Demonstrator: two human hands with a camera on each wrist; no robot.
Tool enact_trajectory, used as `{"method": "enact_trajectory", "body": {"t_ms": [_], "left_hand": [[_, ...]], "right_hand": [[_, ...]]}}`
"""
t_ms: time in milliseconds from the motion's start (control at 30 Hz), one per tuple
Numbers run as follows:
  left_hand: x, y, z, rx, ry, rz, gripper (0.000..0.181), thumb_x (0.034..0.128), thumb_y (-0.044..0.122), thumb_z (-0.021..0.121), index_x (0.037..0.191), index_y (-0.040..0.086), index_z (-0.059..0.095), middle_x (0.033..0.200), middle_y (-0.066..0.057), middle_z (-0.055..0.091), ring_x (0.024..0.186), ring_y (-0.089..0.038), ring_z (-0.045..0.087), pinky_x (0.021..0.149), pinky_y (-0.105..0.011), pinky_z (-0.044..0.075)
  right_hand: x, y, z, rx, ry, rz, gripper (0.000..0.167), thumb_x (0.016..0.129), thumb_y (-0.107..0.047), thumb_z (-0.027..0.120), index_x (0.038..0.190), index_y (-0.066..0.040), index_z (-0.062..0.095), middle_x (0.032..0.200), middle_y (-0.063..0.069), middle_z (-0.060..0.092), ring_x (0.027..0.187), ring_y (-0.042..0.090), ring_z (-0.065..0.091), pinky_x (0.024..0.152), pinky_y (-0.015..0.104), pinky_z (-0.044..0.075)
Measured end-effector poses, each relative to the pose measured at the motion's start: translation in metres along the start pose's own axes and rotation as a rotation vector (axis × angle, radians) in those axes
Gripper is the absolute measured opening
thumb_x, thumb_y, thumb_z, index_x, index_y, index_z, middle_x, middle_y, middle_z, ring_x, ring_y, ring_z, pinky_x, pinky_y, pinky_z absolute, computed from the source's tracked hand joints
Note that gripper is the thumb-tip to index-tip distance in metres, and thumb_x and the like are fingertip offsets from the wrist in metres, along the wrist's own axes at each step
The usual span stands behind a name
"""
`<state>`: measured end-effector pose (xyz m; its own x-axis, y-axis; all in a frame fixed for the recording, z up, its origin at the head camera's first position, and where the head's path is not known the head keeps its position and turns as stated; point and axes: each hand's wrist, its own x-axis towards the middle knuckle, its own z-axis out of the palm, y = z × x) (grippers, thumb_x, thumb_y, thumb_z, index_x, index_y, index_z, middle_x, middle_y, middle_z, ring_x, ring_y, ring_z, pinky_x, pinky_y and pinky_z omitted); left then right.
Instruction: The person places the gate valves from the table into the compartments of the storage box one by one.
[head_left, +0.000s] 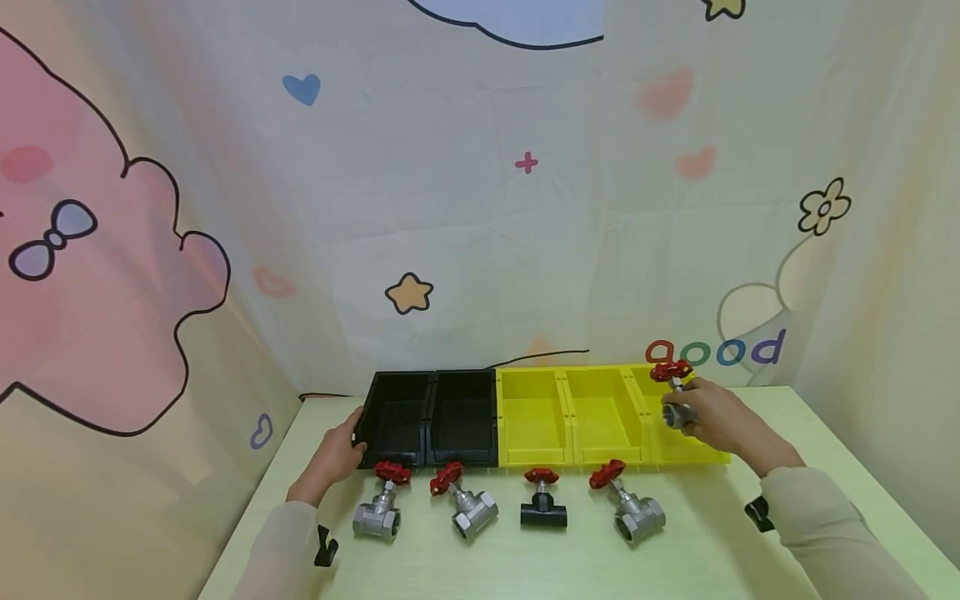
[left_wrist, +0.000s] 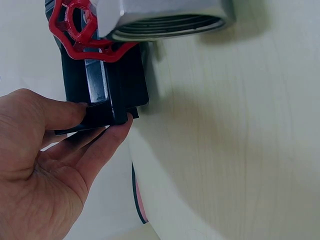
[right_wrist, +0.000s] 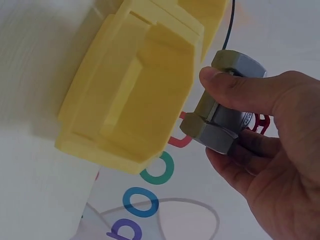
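My right hand (head_left: 722, 419) grips a silver gate valve with a red handwheel (head_left: 677, 414), thumb and fingers around its metal body (right_wrist: 220, 112). The valve is held above the rightmost yellow bin (right_wrist: 150, 95), apart from it. At the far left, my left hand (head_left: 337, 454) pinches the outer side of the leftmost black bin (left_wrist: 131, 82), thumb on one side and fingers on the other. A silver valve (head_left: 377, 515) stands near that hand. To its right are a second silver valve (head_left: 472, 510), a black valve (head_left: 543, 510) and another silver valve (head_left: 637, 515).
Joined in a row with the leftmost bin are another black bin (head_left: 463, 461) and two more yellow bins (head_left: 534, 459) (head_left: 607, 457). They stand at the back of the pale table (head_left: 465, 575), before a printed cloth backdrop (head_left: 465, 200). A thin dark cord (head_left: 540, 356) runs behind them.
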<state>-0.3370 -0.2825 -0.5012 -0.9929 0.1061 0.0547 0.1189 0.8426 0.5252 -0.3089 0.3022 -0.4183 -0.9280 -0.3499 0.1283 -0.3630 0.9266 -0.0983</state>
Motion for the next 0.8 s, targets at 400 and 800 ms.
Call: {"method": "enact_trajectory", "body": {"t_ms": [400,800], "left_hand": [[0.0,0.001,0.0,-0.002,0.003,-0.006,0.071,0.0938,0.003,0.058,0.155,-0.002,0.022,0.062,-0.005,0.047,0.049,-0.013,0.038,0.053,-0.029,0.036],[0.0,0.001,-0.001,-0.018,-0.013,-0.021,0.072,0.0944,0.003,0.056,0.156,0.0,0.019,0.055,-0.002,0.043,0.047,-0.013,0.037,0.054,-0.03,0.036]], "right_hand": [[0.009,0.007,0.014,0.059,-0.056,0.062,0.046,0.077,-0.003,0.08,0.122,-0.006,0.069,0.111,0.021,0.064,0.093,0.033,0.058,0.089,0.055,0.051],[0.016,0.014,0.027,0.071,-0.075,0.072,0.044,0.078,-0.003,0.079,0.121,-0.005,0.069,0.114,0.022,0.064,0.099,0.037,0.058,0.094,0.059,0.047]]}}
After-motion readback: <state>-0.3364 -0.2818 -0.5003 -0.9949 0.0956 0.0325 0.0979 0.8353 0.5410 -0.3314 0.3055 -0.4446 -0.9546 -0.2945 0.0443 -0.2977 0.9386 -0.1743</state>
